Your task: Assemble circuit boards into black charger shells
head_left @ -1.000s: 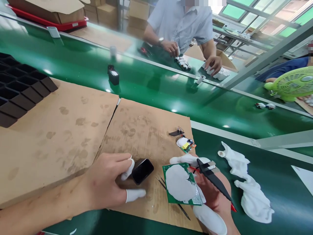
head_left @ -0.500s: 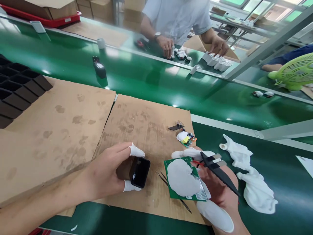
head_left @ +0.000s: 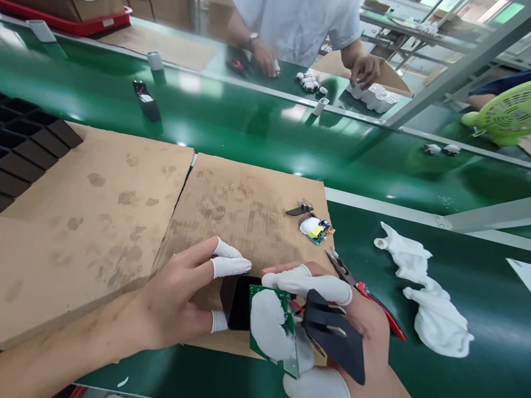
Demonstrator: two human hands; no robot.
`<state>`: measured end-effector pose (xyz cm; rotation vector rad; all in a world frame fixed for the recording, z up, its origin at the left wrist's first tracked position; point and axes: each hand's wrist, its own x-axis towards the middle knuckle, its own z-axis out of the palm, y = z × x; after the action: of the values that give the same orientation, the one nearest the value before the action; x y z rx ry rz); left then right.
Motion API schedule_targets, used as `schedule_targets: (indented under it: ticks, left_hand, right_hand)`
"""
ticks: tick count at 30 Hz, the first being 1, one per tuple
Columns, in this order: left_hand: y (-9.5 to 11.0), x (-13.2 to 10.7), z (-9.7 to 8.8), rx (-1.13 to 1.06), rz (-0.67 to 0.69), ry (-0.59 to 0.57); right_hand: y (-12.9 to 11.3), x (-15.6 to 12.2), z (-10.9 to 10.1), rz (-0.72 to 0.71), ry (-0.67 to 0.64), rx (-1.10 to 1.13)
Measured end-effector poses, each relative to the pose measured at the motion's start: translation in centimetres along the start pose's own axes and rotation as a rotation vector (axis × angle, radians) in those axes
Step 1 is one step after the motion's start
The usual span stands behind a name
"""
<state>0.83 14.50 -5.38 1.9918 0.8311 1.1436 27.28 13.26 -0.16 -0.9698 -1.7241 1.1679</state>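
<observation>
My left hand (head_left: 182,296), in white finger cots, grips a black open-ended plastic case (head_left: 235,303) by its sides. In my right hand (head_left: 352,309), also in finger cots, is a green circuit board (head_left: 270,329) with a large white blob of compound on its face. A black plate with metal prongs (head_left: 334,334) hangs from the board on thin wires. The board's left edge overlaps the case's opening in my view; whether it sits inside I cannot tell. Beyond my right hand a second board (head_left: 316,229) lies with its own black plate (head_left: 300,210).
Red-handled pliers (head_left: 365,296) lie to the right, beside a crumpled white cloth (head_left: 429,298). Black divided trays (head_left: 35,143) stand at left. On the green belt (head_left: 232,121) rests a black case (head_left: 146,100). Across it a co-worker (head_left: 296,33) handles white parts; a green fan (head_left: 504,113) stands right.
My right hand has carried the board leftward to the case, and the pronged plate has turned. My left fingers have shifted on the case. The pliers have come into sight.
</observation>
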Motion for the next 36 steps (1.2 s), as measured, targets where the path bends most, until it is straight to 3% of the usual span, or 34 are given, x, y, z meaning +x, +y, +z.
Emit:
schedule_targets:
  ticks: [4,7,14,36]
  left_hand:
    - [0.1,0.0,0.1,0.024,0.004,0.003]
    - [0.1,0.0,0.1,0.045,-0.006,0.002]
    - [0.2,0.0,0.1,0.052,0.000,0.006]
    - [0.1,0.3,0.0,0.091,0.001,-0.015]
  right_hand:
    - [-0.6,0.8,0.4,-0.043,-0.015,0.079]
    - [-0.4,1.0,0.5,-0.108,-0.065,0.054]
    - [0.1,1.2,0.7,-0.165,-0.049,-0.002]
    - [0.2,1.1,1.1,-0.138,-0.061,-0.055]
